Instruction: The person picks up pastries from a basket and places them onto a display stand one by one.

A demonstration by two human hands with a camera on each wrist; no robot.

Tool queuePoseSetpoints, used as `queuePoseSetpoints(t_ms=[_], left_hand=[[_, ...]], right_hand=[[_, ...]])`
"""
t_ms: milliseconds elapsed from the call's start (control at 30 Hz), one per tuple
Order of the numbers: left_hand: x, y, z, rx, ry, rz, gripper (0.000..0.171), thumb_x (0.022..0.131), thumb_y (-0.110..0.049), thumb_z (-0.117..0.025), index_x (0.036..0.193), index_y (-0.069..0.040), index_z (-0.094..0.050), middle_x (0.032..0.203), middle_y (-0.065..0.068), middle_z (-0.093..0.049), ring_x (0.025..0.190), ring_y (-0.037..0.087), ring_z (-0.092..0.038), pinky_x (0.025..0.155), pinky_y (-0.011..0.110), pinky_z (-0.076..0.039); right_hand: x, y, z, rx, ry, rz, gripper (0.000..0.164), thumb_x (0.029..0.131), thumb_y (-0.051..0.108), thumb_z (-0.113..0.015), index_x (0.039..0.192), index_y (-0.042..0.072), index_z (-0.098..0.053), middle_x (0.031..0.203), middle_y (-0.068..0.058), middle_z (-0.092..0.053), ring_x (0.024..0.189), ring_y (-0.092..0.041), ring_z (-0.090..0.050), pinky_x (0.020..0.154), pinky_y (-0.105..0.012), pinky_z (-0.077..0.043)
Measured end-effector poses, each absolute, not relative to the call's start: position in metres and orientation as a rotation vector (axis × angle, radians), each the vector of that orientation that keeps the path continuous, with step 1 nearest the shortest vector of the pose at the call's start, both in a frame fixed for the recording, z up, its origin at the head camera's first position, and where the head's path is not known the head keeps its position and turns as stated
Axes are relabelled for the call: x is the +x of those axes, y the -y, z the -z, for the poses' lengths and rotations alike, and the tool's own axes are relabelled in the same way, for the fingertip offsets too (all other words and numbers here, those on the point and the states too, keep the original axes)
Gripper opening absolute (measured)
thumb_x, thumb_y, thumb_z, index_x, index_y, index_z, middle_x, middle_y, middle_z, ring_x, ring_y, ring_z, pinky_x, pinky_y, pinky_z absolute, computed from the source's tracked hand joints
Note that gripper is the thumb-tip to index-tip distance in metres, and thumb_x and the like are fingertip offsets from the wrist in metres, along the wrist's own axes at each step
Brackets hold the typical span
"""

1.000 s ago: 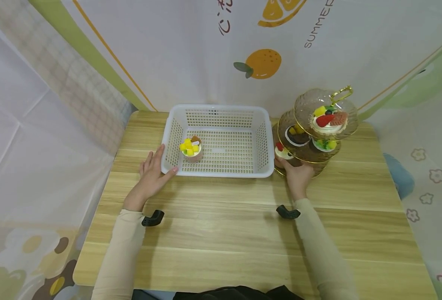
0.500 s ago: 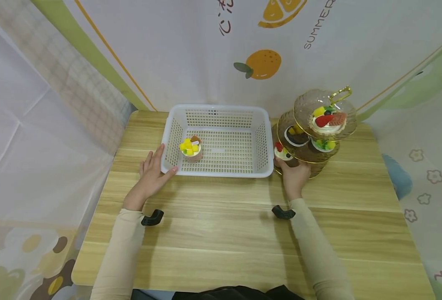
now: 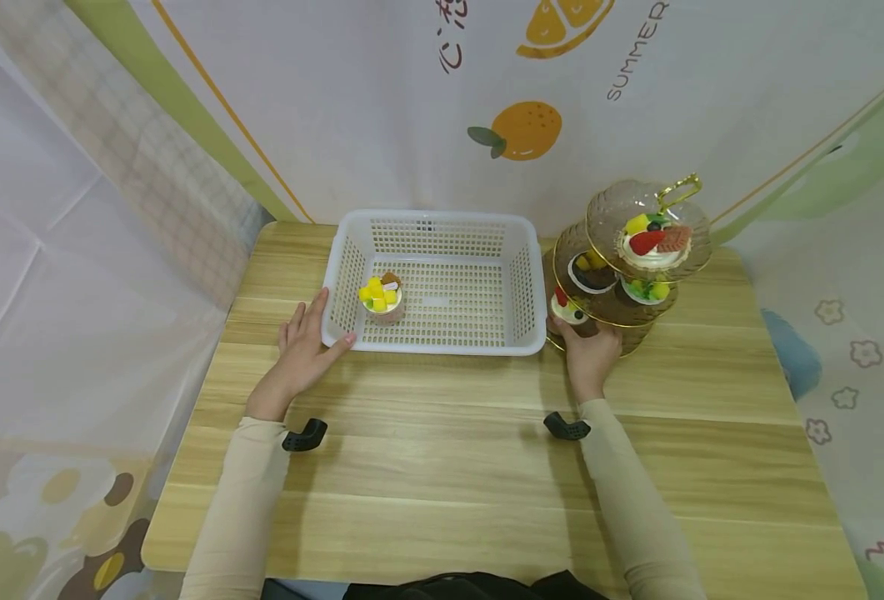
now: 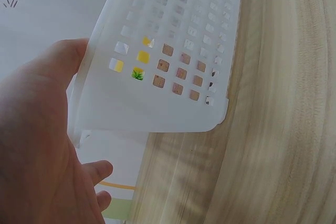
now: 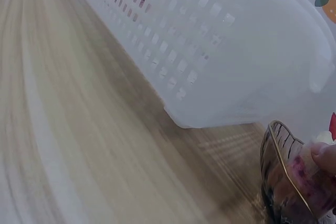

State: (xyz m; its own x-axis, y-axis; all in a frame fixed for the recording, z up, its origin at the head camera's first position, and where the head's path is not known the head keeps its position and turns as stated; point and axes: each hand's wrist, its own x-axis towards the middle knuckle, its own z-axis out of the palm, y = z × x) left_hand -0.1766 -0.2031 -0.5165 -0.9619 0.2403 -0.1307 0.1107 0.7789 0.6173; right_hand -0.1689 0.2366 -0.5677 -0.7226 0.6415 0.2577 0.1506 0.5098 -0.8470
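A white perforated plastic basket [image 3: 434, 350] stands toward the back of the wooden table. My left hand [image 3: 301, 354] rests on its front left corner, with extended fingers along the left side and the thumb at the front rim. Inside, at the left, sits a toy dessert cup with yellow cubes on top [image 3: 383, 300]. Just right of the basket, my right hand [image 3: 593, 354] holds a cream-topped cupcake with a red berry [image 3: 567, 310] at the lowest tier of a three-tier stand [image 3: 614, 315]. Its thumb presses the cup's side in the right wrist view; the other fingers are largely hidden.
The stand's middle tier bears a dark dessert cup [image 3: 593, 272] and one with green and yellow topping [image 3: 647, 290]. A fruit tart [image 3: 653, 243] sits on the top tier, near a gold handle [image 3: 679, 192]. A printed curtain [image 3: 412, 150] hangs behind the table.
My right hand and wrist have shifted slightly left, and the cupcake it holds shows a little more clearly beside the stand. My left hand and the basket have stayed in place.
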Motion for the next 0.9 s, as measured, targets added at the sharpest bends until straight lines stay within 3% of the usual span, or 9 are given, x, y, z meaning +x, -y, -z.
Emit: queuePoseSetpoints(t_ms=[367, 567, 733, 900], left_hand=[[-0.177, 0.203, 0.517, 0.263, -2.781, -0.929, 0.09, 0.098, -0.057, -0.046, 0.159, -0.026, 0.013, 0.168, 0.015, -0.002, 0.153, 0.045, 0.008, 0.116, 0.071, 0.007], [-0.177, 0.203, 0.518, 0.263, -2.779, -0.936, 0.09, 0.098, -0.057, -0.046, 0.159, -0.027, 0.013, 0.168, 0.015, -0.003, 0.153, 0.045, 0.008, 0.116, 0.07, 0.008], [-0.176, 0.203, 0.518, 0.268, -2.777, -0.941, 0.09, 0.098, -0.058, -0.046, 0.159, -0.028, 0.013, 0.168, 0.016, -0.003, 0.153, 0.044, 0.008, 0.116, 0.07, 0.008], [-0.176, 0.203, 0.517, 0.268, -2.772, -0.952, 0.09, 0.098, -0.058, -0.047, 0.159, -0.028, 0.013, 0.168, 0.016, -0.004, 0.153, 0.043, 0.01, 0.116, 0.069, 0.01]], right_hand=[[-0.16, -0.244, 0.572, -0.589, 2.2, -1.219, 0.056, 0.07, 0.03, -0.09, 0.115, 0.002, -0.071, 0.119, -0.02, -0.068, 0.116, -0.04, -0.056, 0.106, -0.049, -0.038], [-0.139, -0.25, 0.565, -0.676, 2.182, -1.325, 0.062, 0.074, 0.031, -0.088, 0.123, -0.001, -0.068, 0.125, -0.025, -0.063, 0.122, -0.04, -0.052, 0.11, -0.05, -0.035], [-0.117, -0.253, 0.561, -0.628, 2.155, -1.321, 0.061, 0.074, 0.023, -0.088, 0.127, 0.005, -0.067, 0.124, -0.024, -0.065, 0.119, -0.038, -0.055, 0.107, -0.046, -0.039], [-0.096, -0.239, 0.542, -0.415, 2.129, -1.35, 0.056, 0.074, 0.009, -0.086, 0.127, 0.003, -0.067, 0.122, -0.023, -0.067, 0.112, -0.026, -0.056, 0.1, -0.027, -0.039]])
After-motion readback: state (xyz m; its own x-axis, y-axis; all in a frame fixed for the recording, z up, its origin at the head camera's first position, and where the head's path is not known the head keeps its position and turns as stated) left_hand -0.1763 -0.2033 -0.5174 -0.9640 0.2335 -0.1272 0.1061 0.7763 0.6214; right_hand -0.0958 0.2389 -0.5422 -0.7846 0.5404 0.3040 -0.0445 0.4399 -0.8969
